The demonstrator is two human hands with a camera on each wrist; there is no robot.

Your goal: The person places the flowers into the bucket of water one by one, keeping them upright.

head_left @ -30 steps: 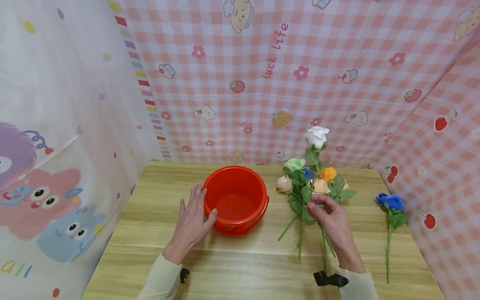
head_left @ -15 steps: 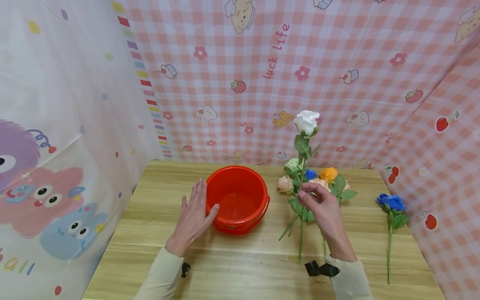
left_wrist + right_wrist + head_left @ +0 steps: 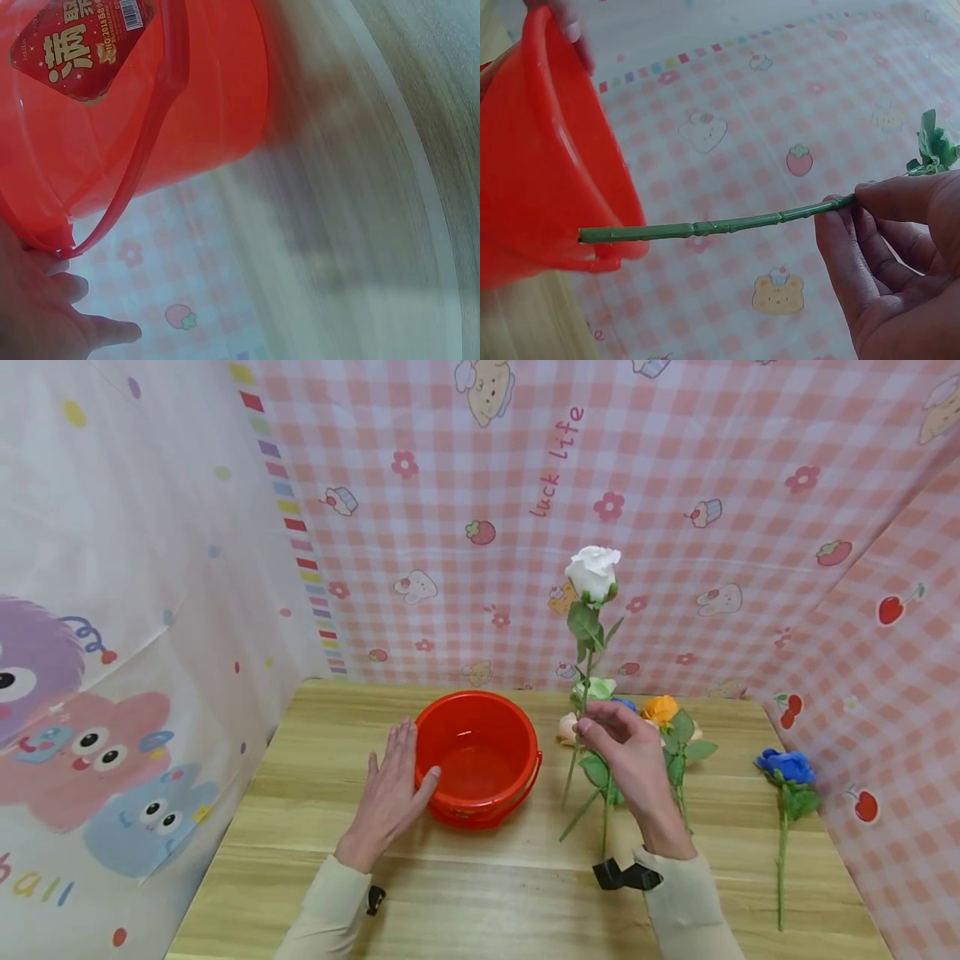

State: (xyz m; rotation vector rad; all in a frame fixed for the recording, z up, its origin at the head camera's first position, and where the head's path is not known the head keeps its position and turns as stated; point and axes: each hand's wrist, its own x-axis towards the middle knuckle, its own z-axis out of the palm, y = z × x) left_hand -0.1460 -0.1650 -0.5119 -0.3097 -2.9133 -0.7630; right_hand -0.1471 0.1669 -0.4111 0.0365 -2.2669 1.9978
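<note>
While the head view shows the white rose (image 3: pixel 593 572) nearly whole, held slightly tilted above the table (image 3: pixel 465 893), bloom up, the right wrist view gives chiefly its stem (image 3: pixel 735 223), blunt lower end included. Thumb and fingertips of the right hand (image 3: pixel 633 772) pinch that stem. Seen from the right wrist, its tip crosses the rim of the bucket (image 3: pixel 480 797); from the head, it sits just beside the bucket's right. Flat against the bucket's left side lies the left hand (image 3: pixel 384 802), fingers straight. Only the left wrist view makes out the red label (image 3: pixel 90 45) and the handle (image 3: pixel 174 67) hanging across it. Only the head view has the orange flower (image 3: pixel 661 709) and the blue flower (image 3: pixel 786 766) lying apart at far right.
</note>
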